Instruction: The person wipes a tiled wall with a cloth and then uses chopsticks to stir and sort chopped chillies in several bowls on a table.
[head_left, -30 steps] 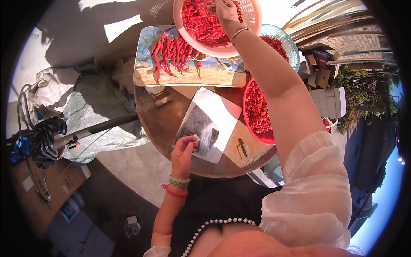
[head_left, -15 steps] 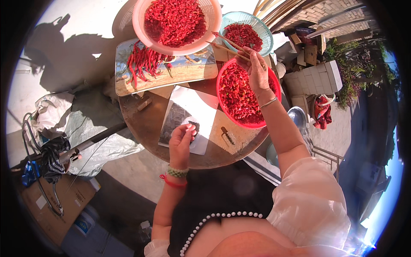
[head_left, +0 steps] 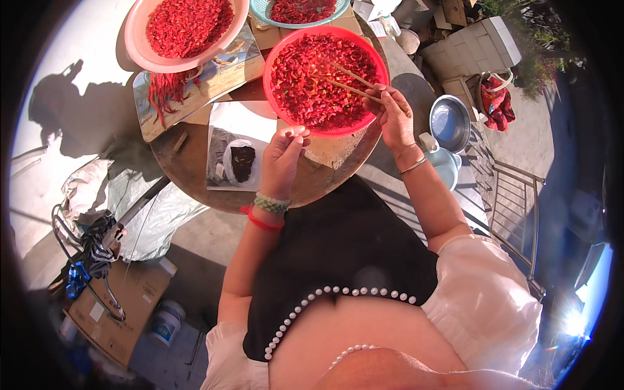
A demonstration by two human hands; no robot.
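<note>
My right hand (head_left: 393, 116) is closed on a pair of wooden chopsticks (head_left: 356, 87). Their tips reach over the chopped red chillies (head_left: 305, 84) that fill the bright red basin (head_left: 268, 73). At the basin's near-left rim, my left hand (head_left: 284, 157) has its thumb and fingers drawn together. What it pinches, if anything, cannot be made out, nor whether it touches the rim. Just left of that hand, a white plastic bag (head_left: 227, 162) holding a dark heap (head_left: 242, 164) lies on a white-and-grey printed sheet (head_left: 257, 118) on the round table (head_left: 172, 159).
A pink colander (head_left: 134, 44) of chopped chillies stands over a picture-printed board (head_left: 153, 127) with whole red chillies (head_left: 162, 97). Behind the red basin sits a teal basket (head_left: 292, 25) with more chillies. Metal basins (head_left: 450, 123) and a metal rack (head_left: 520, 201) are right of the table.
The view has shifted. My right hand brought the chopsticks from near the teal basket down over the red basin. My left hand moved from the dark heap rightward to the basin's rim.
</note>
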